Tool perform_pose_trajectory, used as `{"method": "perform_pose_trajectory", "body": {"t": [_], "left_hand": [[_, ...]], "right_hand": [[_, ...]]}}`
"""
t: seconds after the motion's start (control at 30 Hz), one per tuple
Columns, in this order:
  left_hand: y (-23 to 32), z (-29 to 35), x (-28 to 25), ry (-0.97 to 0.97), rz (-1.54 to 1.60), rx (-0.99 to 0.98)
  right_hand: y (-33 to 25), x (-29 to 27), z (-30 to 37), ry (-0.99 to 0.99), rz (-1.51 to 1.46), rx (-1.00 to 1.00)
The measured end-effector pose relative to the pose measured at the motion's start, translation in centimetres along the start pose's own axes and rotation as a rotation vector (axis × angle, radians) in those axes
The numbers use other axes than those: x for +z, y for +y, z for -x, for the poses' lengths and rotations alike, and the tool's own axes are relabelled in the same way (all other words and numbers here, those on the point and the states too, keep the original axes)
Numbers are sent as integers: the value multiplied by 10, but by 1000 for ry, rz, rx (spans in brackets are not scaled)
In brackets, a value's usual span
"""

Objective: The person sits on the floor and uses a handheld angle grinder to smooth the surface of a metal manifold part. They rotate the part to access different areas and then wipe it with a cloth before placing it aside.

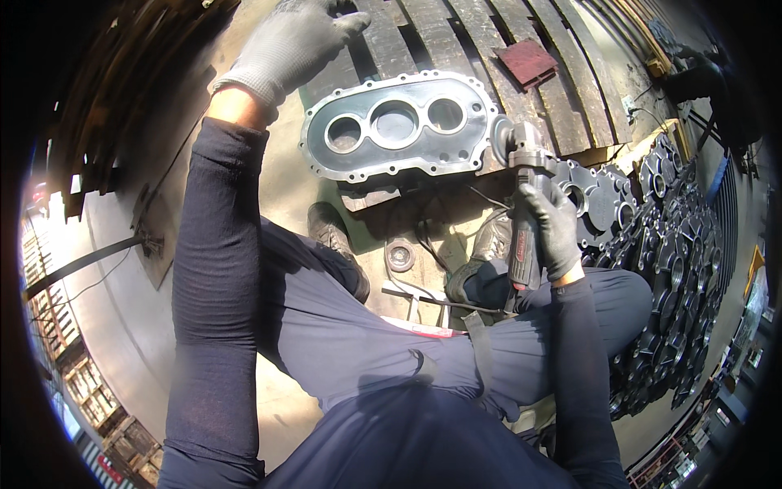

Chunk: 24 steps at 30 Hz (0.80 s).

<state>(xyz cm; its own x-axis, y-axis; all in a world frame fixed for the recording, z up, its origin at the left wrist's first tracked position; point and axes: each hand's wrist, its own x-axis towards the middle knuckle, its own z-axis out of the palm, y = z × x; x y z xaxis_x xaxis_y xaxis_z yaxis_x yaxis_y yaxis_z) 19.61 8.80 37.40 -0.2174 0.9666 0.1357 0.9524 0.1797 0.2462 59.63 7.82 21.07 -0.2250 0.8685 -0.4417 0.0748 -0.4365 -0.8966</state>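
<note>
Grey gloves cover both my hands. My right hand (556, 228) is closed around the body of an angle grinder (524, 251). The grinder stands upright in the picture, its disc (503, 141) at the right end of a metal gearbox housing cover (394, 157); whether they touch I cannot tell. This cover has three round openings and a bolt-hole flange, and lies on a wooden pallet (383, 41). Beyond its left end, my left hand (293, 47) reaches to the upper edge of the view. Its thumb is apart from the fingers, which are partly cut off; nothing shows in it.
A dark red block (528, 63) rests on the pallet slats. To my right, many dark castings (672, 277) are piled up. Between my feet are a round disc-like part (400, 255) and a black cable (440, 303). Dark stacked lengths (98, 90) stand at the far left.
</note>
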Motion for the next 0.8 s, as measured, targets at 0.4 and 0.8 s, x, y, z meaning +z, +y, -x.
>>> {"method": "perform_pose_trajectory", "body": {"t": [0.4,0.8], "left_hand": [[-23,-2,-25,44,316,46],[-37,7,-35,77,311,26]], "right_hand": [[11,45,16,-221,512,7],[13,83,9,-276,819,-27]]}}
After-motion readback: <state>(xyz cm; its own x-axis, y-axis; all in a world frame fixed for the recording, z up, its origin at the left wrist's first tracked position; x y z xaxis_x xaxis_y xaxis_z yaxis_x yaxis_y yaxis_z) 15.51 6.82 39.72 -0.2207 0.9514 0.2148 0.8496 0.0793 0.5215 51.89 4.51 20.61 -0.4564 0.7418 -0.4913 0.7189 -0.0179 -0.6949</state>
